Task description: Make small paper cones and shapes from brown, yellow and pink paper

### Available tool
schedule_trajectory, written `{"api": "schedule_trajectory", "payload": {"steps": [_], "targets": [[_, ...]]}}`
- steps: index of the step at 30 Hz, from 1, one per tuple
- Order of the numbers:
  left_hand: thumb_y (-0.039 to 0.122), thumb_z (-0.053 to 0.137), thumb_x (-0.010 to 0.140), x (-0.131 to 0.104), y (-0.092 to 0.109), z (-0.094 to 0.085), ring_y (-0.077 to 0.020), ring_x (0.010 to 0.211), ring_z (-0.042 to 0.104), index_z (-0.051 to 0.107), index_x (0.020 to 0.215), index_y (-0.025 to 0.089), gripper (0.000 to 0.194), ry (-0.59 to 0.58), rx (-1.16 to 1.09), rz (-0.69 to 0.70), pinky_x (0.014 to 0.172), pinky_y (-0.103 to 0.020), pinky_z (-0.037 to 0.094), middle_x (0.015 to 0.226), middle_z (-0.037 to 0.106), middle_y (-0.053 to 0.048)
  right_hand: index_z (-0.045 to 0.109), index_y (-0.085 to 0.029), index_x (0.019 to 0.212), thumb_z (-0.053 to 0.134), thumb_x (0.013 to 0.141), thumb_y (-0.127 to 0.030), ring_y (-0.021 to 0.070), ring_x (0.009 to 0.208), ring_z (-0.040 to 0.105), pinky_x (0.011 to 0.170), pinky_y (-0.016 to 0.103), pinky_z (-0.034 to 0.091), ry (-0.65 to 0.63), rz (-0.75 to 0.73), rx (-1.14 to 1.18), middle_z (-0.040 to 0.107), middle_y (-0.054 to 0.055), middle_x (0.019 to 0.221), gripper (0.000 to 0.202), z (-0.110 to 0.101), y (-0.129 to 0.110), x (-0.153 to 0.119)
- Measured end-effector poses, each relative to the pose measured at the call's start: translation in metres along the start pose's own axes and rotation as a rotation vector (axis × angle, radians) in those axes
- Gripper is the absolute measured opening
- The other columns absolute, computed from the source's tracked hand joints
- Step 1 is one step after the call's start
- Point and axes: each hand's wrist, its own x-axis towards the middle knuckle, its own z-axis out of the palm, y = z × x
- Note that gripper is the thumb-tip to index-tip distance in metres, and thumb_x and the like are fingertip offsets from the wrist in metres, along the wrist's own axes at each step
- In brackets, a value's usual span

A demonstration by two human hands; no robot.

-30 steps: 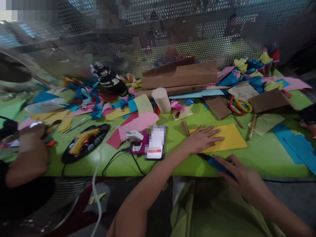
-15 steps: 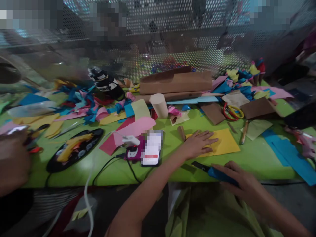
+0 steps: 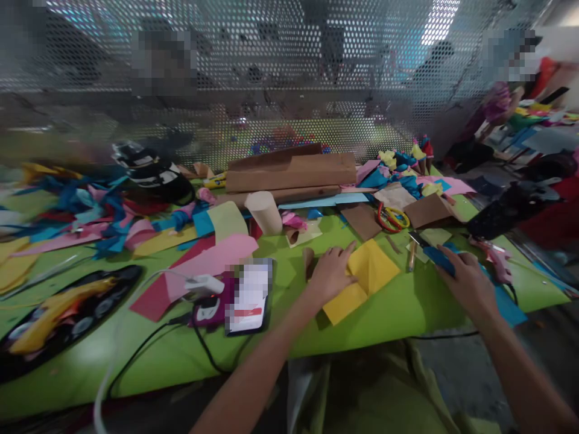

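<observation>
My left hand [image 3: 333, 272] grips the left edge of a yellow sheet of paper [image 3: 373, 268], its fingers partly over the sheet. The paper is creased and bent, with part of it raised off the green table. Off to the right, my right hand [image 3: 468, 283] is closed around a blue utility knife [image 3: 441, 259]. The knife's dark blade points up and left, near a pencil [image 3: 412, 255]. A small brown paper roll [image 3: 308, 263] stands just beyond my left hand.
A phone [image 3: 248, 295], a purple power strip [image 3: 212, 301] with cables and a black tray [image 3: 85, 325] lie leftward. Behind are a cardboard tube [image 3: 265, 214], folded brown cardboard [image 3: 292, 172], scissors [image 3: 392, 218] and paper scraps. A pink glue gun [image 3: 497, 259] lies right.
The yellow sheet, flat before, is now turned and bent in my left hand. My right hand has moved right and away from me with the knife. The view has shifted right.
</observation>
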Motion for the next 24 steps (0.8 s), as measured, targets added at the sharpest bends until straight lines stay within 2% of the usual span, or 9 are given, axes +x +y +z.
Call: {"api": "schedule_trajectory", "payload": {"steps": [3, 5, 9, 11, 14, 16, 18, 21, 24], "targets": [[0.031, 0.07, 0.085, 0.004, -0.002, -0.001, -0.0314, 0.108, 0.065, 0.067, 0.121, 0.019, 0.038, 0.037, -0.157, -0.092, 0.093, -0.039, 0.048, 0.115, 0.07, -0.012, 0.056, -0.027, 0.144, 0.045, 0.1, -0.045, 0.034, 0.094, 0.062, 0.073, 0.043, 0.05, 0.055, -0.043, -0.064, 0.064, 0.014, 0.104, 0.049, 0.004, 0.003, 0.001], [0.033, 0.069, 0.085, 0.007, -0.007, 0.0, -0.0291, 0.097, 0.067, 0.071, 0.099, 0.019, 0.02, 0.069, -0.317, -0.16, 0.086, -0.037, 0.05, 0.102, 0.073, -0.01, 0.057, -0.025, 0.144, 0.048, 0.1, -0.046, 0.0376, 0.102, 0.061, 0.081, 0.048, 0.05, 0.122, -0.058, -0.069, 0.065, 0.017, 0.112, 0.05, 0.003, 0.001, 0.004], [0.038, 0.073, 0.08, 0.012, -0.014, 0.003, -0.0264, 0.092, 0.069, 0.069, 0.095, 0.018, 0.025, 0.177, -0.806, -0.247, 0.079, -0.035, 0.053, 0.102, 0.075, -0.01, 0.065, -0.02, 0.134, 0.053, 0.099, -0.047, 0.0373, 0.116, 0.059, 0.096, 0.051, 0.047, 0.241, -0.093, 0.193, 0.065, 0.018, 0.124, 0.046, -0.008, -0.022, 0.011], [0.039, 0.076, 0.078, 0.013, -0.013, 0.004, -0.0254, 0.09, 0.07, 0.07, 0.099, 0.017, 0.032, 0.209, -1.053, -0.264, 0.078, -0.035, 0.054, 0.106, 0.076, -0.011, 0.069, -0.023, 0.125, 0.055, 0.098, -0.048, 0.031, 0.106, 0.065, 0.092, 0.045, 0.051, 0.134, -0.13, 0.476, 0.069, 0.013, 0.118, 0.039, -0.014, -0.046, 0.014], [0.043, 0.08, 0.075, 0.014, -0.006, 0.004, -0.0249, 0.086, 0.072, 0.071, 0.102, 0.016, 0.039, 0.213, -1.264, -0.295, 0.077, -0.037, 0.056, 0.106, 0.076, -0.012, 0.07, -0.024, 0.122, 0.061, 0.094, -0.051, 0.0261, 0.091, 0.069, 0.078, 0.037, 0.055, -0.121, -0.067, 0.844, 0.074, 0.009, 0.108, 0.041, -0.016, -0.088, 0.019], [0.044, 0.081, 0.074, 0.015, -0.004, 0.006, -0.0252, 0.085, 0.072, 0.071, 0.103, 0.016, 0.041, 0.215, -1.314, -0.298, 0.078, -0.037, 0.057, 0.104, 0.076, -0.012, 0.071, -0.023, 0.119, 0.066, 0.089, -0.053, 0.027, 0.091, 0.07, 0.077, 0.037, 0.057, -0.296, -0.051, 1.097, 0.076, 0.008, 0.105, 0.043, -0.012, -0.112, 0.024], [0.045, 0.079, 0.075, 0.016, -0.005, 0.006, -0.025, 0.082, 0.072, 0.071, 0.101, 0.015, 0.04, 0.229, -1.311, -0.302, 0.075, -0.037, 0.057, 0.099, 0.076, -0.012, 0.074, -0.022, 0.113, 0.07, 0.086, -0.054, 0.0285, 0.094, 0.071, 0.08, 0.04, 0.058, -0.361, -0.005, 1.297, 0.077, 0.006, 0.102, 0.042, -0.005, -0.127, 0.03], [0.046, 0.073, 0.08, 0.019, -0.018, 0.002, -0.0241, 0.076, 0.07, 0.071, 0.092, 0.015, 0.034, 0.331, -1.182, -0.35, 0.069, -0.034, 0.055, 0.09, 0.076, -0.011, 0.075, -0.021, 0.099, 0.078, 0.078, -0.053, 0.0263, 0.086, 0.071, 0.077, 0.038, 0.058, -0.316, 0.125, 1.427, 0.078, 0.005, 0.095, 0.038, 0.004, -0.131, 0.043], [0.044, 0.069, 0.083, 0.021, -0.04, -0.009, -0.0232, 0.077, 0.068, 0.07, 0.088, 0.016, 0.029, 0.536, -0.979, -0.404, 0.068, -0.031, 0.052, 0.087, 0.075, -0.009, 0.075, -0.021, 0.09, 0.082, 0.073, -0.05, 0.0225, 0.078, 0.071, 0.07, 0.033, 0.058, -0.248, 0.201, 1.485, 0.078, 0.004, 0.09, 0.034, 0.006, -0.123, 0.055]]}}
